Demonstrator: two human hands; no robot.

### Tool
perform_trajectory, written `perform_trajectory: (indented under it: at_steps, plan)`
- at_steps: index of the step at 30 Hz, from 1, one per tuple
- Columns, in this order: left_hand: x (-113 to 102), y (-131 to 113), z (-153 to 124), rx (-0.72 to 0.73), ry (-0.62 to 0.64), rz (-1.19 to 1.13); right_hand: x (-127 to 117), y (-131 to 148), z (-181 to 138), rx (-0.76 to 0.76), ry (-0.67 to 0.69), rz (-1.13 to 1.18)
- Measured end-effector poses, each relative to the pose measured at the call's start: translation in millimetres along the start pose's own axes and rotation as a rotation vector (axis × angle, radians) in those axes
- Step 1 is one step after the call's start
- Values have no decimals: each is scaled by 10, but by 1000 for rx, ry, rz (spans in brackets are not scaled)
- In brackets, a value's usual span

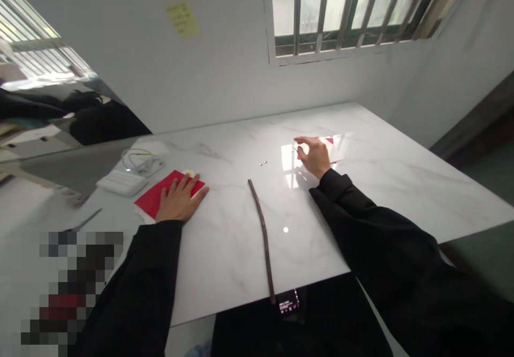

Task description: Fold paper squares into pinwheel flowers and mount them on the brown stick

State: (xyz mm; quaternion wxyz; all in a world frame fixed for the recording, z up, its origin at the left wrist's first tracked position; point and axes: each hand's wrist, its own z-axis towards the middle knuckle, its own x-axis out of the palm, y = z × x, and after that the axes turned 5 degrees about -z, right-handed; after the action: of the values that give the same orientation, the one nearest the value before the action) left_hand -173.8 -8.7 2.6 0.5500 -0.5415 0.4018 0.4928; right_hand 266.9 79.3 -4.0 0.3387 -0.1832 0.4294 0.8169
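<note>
A stick point(264, 228) lies on the table point(225, 266) between the left hand point(178, 202), atop a paper sheet point(149, 199), and the right hand point(315, 158), farther back, near or over what seems another sheet point(335, 154). Two small pieces point(261, 164) sit behind the stick; a cable point(142, 167) lies behind the left sheet.

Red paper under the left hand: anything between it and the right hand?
Yes: two small shiny pieces lie nearly in line between the red paper and the right hand, with the far end of the stick just nearer the person. The left hand also covers part of the paper.
</note>
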Motion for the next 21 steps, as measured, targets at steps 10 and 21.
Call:
perform_trajectory:
  at_steps: [10, 21]
  plan:
    - [-96, -511, -146, 354, -396, -307, 79, -650, -28, 154, 173, -333]
    - [140, -1534, 145, 325, -535, -722, 68, -671, -9, 132, 265, -303]
